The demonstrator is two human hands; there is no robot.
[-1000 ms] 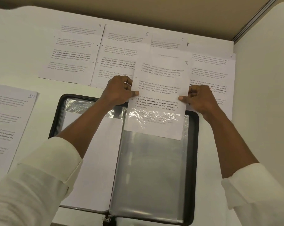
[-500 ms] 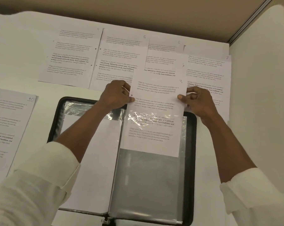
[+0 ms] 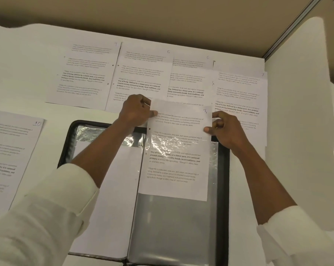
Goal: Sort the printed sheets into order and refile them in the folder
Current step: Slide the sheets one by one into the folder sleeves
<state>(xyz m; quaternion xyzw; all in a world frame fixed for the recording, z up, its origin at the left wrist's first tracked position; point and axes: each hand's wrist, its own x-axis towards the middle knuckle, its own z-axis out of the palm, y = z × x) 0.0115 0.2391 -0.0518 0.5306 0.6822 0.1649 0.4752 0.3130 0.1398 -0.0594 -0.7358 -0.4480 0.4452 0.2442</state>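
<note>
At the bottom of the frame, two white sleeves are reaching in over the open folder, which is lying flat on the bench. Its left page is already carrying a white sheet. On its right side a clear plastic pocket is facing up, its lower part showing grey.

The sheet marked 3 is sitting partway inside that pocket. Glare from the plastic is crossing its middle, and its top is standing clear above the pocket mouth. Its long axis is running from the bottom of the frame towards the top, leaning slightly right. The numbered top edge is pointing away from the person, so the text is reading upright, with the punched holes down the left edge.

The left hand is pinching the sheet's upper left edge, and the right hand is pinching the upper right edge, thumb on the printed face. The hands are apart, one on each side.

The paper is probably light, thin and floppy. It is likely to buckle if pushed from the top alone, and the plastic may be dragging on it. Holding both long edges near the top looks like the sound grip.

Sheet 10 is lying at middle left. Further up, sheets 4, 5, 6 and 7 are lying in an overlapping row.
</note>
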